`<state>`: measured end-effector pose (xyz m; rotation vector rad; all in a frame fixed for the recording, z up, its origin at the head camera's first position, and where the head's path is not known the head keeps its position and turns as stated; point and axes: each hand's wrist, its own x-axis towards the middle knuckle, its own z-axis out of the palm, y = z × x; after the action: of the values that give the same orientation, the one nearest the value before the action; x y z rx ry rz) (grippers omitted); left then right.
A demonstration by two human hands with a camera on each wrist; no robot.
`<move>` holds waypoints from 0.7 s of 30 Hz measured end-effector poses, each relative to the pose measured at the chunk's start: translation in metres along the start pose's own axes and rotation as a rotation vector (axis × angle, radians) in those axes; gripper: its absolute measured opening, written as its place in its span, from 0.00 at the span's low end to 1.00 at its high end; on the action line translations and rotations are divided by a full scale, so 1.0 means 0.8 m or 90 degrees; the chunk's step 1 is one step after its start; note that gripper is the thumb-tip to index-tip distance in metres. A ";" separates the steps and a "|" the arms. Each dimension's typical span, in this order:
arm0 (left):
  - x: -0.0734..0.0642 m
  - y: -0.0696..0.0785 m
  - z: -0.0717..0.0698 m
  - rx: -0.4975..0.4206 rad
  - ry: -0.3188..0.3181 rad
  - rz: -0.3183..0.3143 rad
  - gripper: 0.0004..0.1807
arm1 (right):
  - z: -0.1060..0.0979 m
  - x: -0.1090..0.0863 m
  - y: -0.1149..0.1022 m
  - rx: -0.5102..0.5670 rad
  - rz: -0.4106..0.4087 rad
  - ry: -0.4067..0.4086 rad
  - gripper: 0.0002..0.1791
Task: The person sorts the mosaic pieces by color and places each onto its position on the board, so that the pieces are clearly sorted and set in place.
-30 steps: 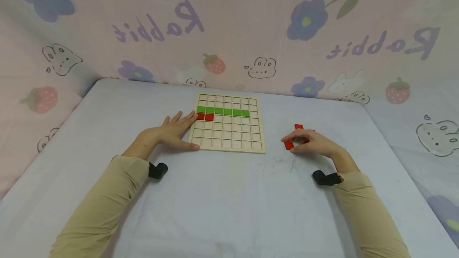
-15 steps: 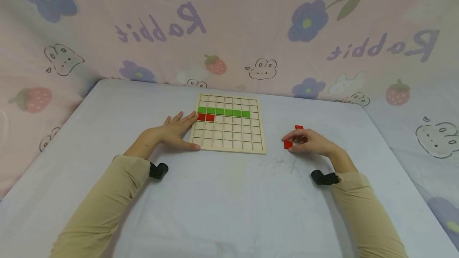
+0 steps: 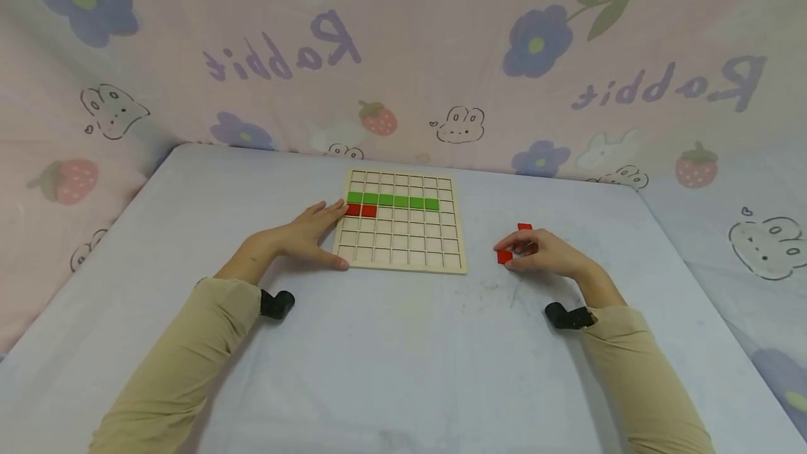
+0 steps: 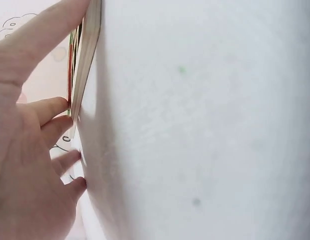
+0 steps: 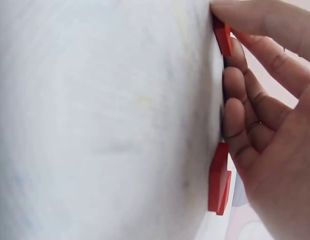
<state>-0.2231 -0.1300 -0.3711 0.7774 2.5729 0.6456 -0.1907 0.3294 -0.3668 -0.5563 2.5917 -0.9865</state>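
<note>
A square wooden grid board [image 3: 461, 244] lies on the table, with a row of green tiles [image 3: 394, 200] and two red tiles [image 3: 361, 210] just below that row at its left side. My left hand [image 3: 305, 235] rests at the board's left edge, its fingers extended and the thumb at the near left corner. To the right of the board, my right hand [image 3: 545, 254] pinches a red tile [image 3: 504, 257] between thumb and index finger, low over the table. Just beyond that hand lies another red tile [image 3: 525, 227]. More red tiles [image 5: 218, 185] show beneath the palm in the right wrist view.
The table is covered with a white cloth [image 3: 403, 363] bearing faint smudges. Behind it and at the sides hangs a pink patterned curtain [image 3: 416, 47]. Each wrist carries a black camera mount, one at the left cuff [image 3: 277, 304] and one at the right [image 3: 567, 316].
My right hand has shifted slightly left with the red tile. A red edge seen behind that hand earlier is now covered. The left hand's fingers have drawn closer together; the board stays put.
</note>
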 end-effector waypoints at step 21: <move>-0.001 -0.011 -0.003 -0.056 -0.026 -0.017 0.62 | 0.009 0.026 -0.013 0.035 0.017 0.041 0.20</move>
<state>-0.2274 -0.1376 -0.3733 0.7192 2.4957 0.7218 -0.2033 0.3085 -0.3679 -0.4824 2.6118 -1.0804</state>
